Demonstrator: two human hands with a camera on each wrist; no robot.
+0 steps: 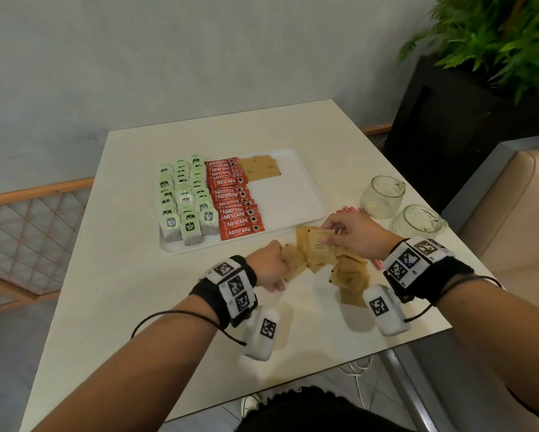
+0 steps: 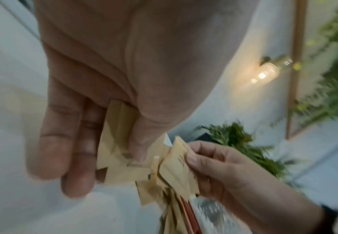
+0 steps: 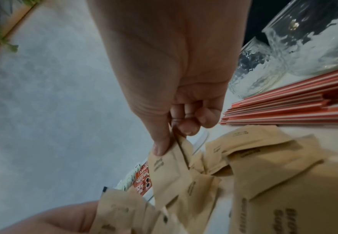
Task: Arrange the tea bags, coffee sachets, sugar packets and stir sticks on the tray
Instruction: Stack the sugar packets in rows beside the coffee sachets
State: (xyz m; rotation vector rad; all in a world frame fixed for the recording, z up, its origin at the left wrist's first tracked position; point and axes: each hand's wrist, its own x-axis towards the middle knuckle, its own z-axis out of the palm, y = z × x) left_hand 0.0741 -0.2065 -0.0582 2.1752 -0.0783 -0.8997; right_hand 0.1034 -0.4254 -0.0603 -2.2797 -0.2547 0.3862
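The white tray [image 1: 288, 194] holds rows of green tea bags [image 1: 184, 198], red coffee sachets [image 1: 235, 201] and two brown sugar packets [image 1: 262, 167] at its back. In front of the tray lies a loose pile of brown sugar packets [image 1: 349, 269]. My left hand [image 1: 269, 265] grips a small stack of these packets [image 2: 120, 142] between thumb and fingers. My right hand [image 1: 352, 233] pinches another sugar packet [image 3: 170, 167] by its edge, thumb on top. Red stir sticks [image 3: 296, 104] lie on the table behind my right hand.
Two empty glass mugs [image 1: 383, 194] [image 1: 418, 221] stand at the table's right side. A black planter with a fern [image 1: 492, 42] stands beyond the table's right corner. The right half of the tray is bare white.
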